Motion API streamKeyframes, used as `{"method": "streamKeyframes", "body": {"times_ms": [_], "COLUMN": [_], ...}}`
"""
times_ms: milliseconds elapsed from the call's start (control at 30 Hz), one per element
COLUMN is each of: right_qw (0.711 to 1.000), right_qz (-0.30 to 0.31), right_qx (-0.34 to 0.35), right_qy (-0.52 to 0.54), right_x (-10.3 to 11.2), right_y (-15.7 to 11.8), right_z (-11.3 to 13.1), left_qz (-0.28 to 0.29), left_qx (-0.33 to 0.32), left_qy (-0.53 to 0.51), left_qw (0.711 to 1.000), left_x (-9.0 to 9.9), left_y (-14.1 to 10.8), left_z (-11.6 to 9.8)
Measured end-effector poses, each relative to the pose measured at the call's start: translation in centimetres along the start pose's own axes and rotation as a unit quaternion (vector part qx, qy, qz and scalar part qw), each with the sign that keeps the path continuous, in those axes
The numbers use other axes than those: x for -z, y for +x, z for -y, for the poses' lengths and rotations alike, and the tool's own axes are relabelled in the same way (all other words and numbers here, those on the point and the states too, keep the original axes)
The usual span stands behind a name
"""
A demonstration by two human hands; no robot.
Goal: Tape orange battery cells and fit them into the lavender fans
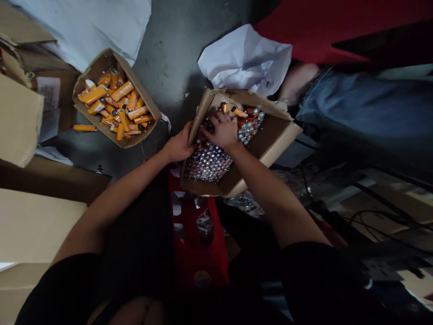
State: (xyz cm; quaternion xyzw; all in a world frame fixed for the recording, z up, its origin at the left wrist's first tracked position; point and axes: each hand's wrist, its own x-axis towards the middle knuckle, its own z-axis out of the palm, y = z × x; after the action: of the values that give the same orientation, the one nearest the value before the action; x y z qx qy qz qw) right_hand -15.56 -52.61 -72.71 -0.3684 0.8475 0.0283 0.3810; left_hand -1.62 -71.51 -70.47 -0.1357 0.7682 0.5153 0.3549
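Note:
A cardboard box (282,142) holds many small cylinders packed upright, their silvery ends (209,162) facing up. Several orange cylinders (239,112) lie near its far side. My left hand (180,143) grips the box's left wall, fingers wrapped over the edge. Inside the box, my right hand (223,131) rests over the cylinders with its fingers spread and bent; its fingertips are partly in shadow, and I see nothing held in it.
At the left, another box (154,101) holds loose orange cylinders, with one cylinder (85,128) on the floor beside it. White crumpled sheeting (243,58) lies beyond my box. A red crate (216,253) stands below it. Cables and a person's jeans (358,104) are at right.

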Motion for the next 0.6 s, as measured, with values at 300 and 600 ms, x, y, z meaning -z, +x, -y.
{"method": "streamKeyframes", "body": {"times_ms": [300,600], "right_qw": [0.996,0.994], "right_qz": [-0.043,-0.021], "right_qx": [-0.039,-0.055], "right_qy": [0.075,0.091], "right_x": [-1.2,-2.2], "right_y": [-0.2,-0.8], "right_z": [1.7,2.1], "left_qz": [0.001,-0.589], "left_qx": [-0.029,0.2], "left_qy": [-0.002,-0.169], "left_qw": [1.0,0.764], "left_x": [1.9,8.6], "left_y": [-1.6,-9.7], "left_z": [-1.6,12.8]}}
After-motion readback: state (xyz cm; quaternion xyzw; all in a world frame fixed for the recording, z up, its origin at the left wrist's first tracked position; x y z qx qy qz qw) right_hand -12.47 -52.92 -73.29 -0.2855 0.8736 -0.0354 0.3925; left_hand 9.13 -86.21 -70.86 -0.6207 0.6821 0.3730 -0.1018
